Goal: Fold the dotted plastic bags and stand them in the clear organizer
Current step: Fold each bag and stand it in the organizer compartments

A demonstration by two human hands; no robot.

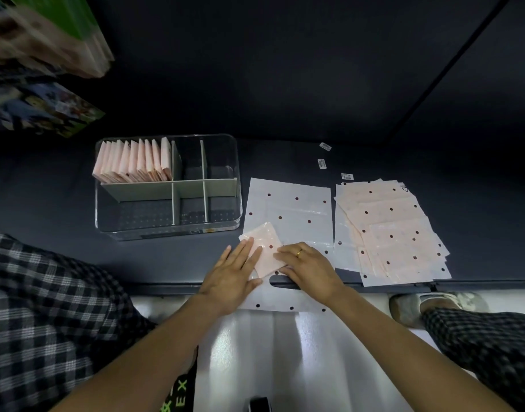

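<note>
We press both flat hands, left (234, 272) and right (307, 266), on the folded bag (265, 248) beside the organizer (169, 230). It looks thin, light and slippery, so we should pinch its edges.

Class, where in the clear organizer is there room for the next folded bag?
The clear plastic organizer has every front compartment and both back right ones bare. Its back left compartment is crowded with folded pink bags.
</note>
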